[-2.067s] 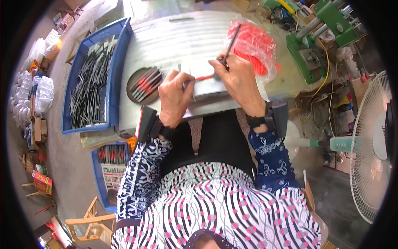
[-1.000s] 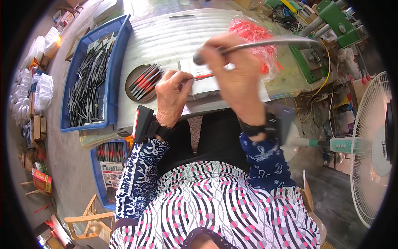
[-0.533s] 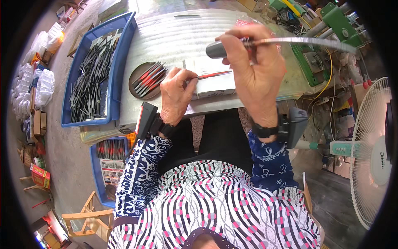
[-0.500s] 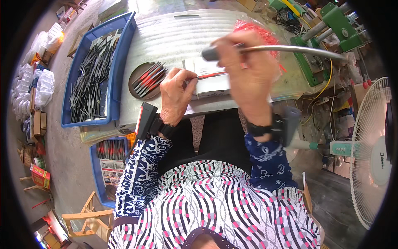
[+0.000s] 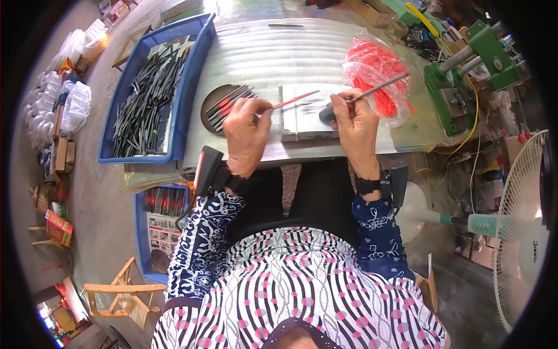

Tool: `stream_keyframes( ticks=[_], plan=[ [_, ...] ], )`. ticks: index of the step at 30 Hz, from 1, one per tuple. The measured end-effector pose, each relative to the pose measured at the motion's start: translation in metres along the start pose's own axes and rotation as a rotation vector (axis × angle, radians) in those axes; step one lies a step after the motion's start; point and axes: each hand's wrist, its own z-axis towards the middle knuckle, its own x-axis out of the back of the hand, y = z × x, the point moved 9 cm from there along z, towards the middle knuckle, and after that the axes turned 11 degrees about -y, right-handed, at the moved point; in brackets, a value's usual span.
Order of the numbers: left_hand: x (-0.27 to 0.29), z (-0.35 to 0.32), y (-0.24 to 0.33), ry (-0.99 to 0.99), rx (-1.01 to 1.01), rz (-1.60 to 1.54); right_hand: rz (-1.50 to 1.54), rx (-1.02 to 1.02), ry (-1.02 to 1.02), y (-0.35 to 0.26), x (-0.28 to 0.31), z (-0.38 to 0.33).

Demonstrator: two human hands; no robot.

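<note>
Clear: bare corrugated tabletop (image 5: 279, 52) beyond both hands | blocked: blue tray (image 5: 192, 70) left; red bag (image 5: 378, 75) — green press (image 5: 471, 70) right

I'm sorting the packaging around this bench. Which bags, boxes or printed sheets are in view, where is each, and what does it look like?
Clear plastic bag: on the table beyond the right hand, crumpled, full of red sticks.
Small box: floor, far left, red and green.
Printed sheet: lower blue bin under the table, white with pictures.
</note>
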Motion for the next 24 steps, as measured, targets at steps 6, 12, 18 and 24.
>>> stream_keyframes(
  ticks=[6,12,18,24],
  plan=[
    [0.055,-0.011,-0.045,0.056,0.165,0.146,0.060,-0.028,0.018,0.016,-0.004,-0.001],
    [0.066,-0.014,-0.064,0.058,0.183,0.260,0.105,-0.030,0.041,0.019,-0.004,-0.002],
    [0.059,-0.010,-0.068,-0.021,0.233,0.434,0.111,0.020,0.027,0.016,-0.005,-0.003],
    [0.033,0.001,-0.049,-0.171,0.058,0.839,0.138,-0.013,0.049,0.018,-0.004,-0.004]
  ],
)
